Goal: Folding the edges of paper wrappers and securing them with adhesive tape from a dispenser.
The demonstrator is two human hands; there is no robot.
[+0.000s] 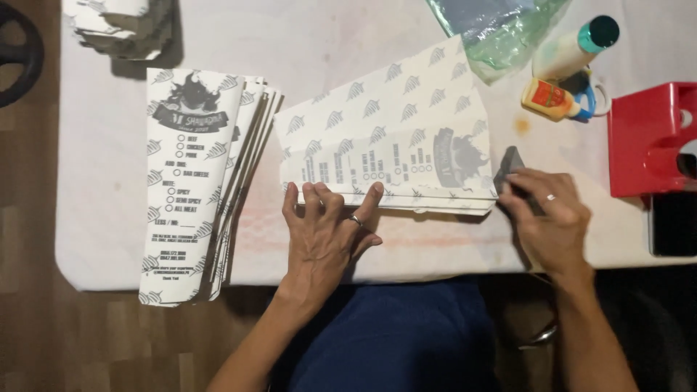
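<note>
Left hand: the left hand (327,229) lies flat, fingers spread wide, pressing down on the near edge of the folded printed sheets (388,149); it grips nothing.
Right hand: the right hand (546,218) is closed around a small dark grey block (509,168), held against the right end of the same sheets.
Folded printed sheets: a fanned stack of white printed card, lying across the middle of the counter (305,43), its lower edge close to the counter's near edge, top flap folded back.
Flat stack: a second pile of flat printed sheets (190,181) sits toward the counter's left edge, its bottom end hanging over the near edge.
Far right corner: a glue bottle with a teal cap (575,47), a small orange bottle (549,98) and a crumpled plastic bag (494,29).
Right edge: a red box (650,138) with a dark phone (671,223) just in front of it.
Risk, slip: I judge the fanned layers could skew if the flat hand eases while the block pushes sideways.
Risk, fall: the overhanging left pile looks liable to slide off if nudged by the forearm.
Risk, crease: uneven pressure from the block may wrinkle the thin card.
</note>
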